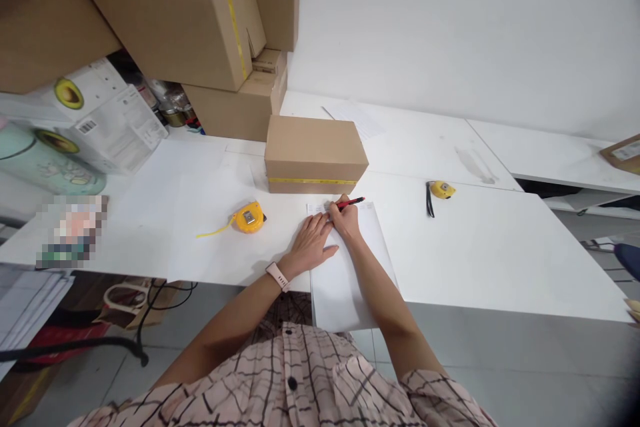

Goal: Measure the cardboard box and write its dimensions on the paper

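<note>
My right hand is closed around a red and black pen, its tip down near the top of a white sheet of paper. The sheet overhangs the table's front edge. Flat on the paper's left side rests my left hand, fingers stretched out and close to the right hand. Just beyond the paper stands a closed cardboard box with a yellow strip along its front. Left of my hands lies an orange tape measure with a bit of yellow tape pulled out. What is written is too small to read.
Stacked cardboard boxes fill the back left, beside white avocado-print boxes and a mint green bottle. A second yellow tape measure with a black strap lies to the right on the white table. Loose papers lie near the wall.
</note>
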